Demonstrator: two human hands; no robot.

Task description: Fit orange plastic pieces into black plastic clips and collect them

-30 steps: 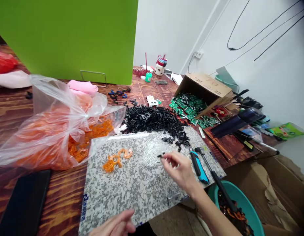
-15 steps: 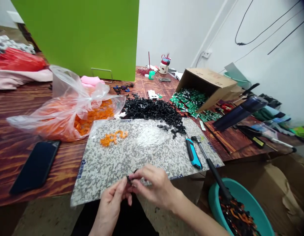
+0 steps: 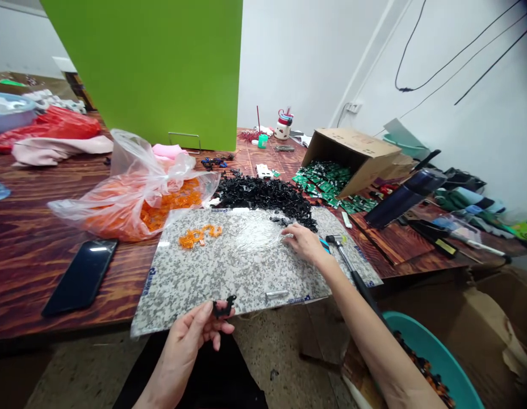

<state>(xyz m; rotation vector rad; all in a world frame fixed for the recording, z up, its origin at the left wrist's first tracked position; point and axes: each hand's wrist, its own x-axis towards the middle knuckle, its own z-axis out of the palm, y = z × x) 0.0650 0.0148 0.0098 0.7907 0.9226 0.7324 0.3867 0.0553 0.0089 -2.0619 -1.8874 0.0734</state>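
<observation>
Blk plastic part (image 3: 223, 307) (jagged) in L hand (image 3: 187, 335).

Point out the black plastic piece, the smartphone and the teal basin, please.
Black plastic piece (image 3: 223, 308), head view, on its middle.
Smartphone (image 3: 81, 277), head view, on its dark screen.
Teal basin (image 3: 421, 341), head view, on its rim.

No wording can be read here. Blue print runs along the left edge of the speckled grey board (image 3: 229, 278) (too small and slanted to make out), with shorter blue marks along its right and near edges, equally illegible. A green packet (image 3: 524, 232) at the far right seems printed, but nothing on it is legible.
</observation>
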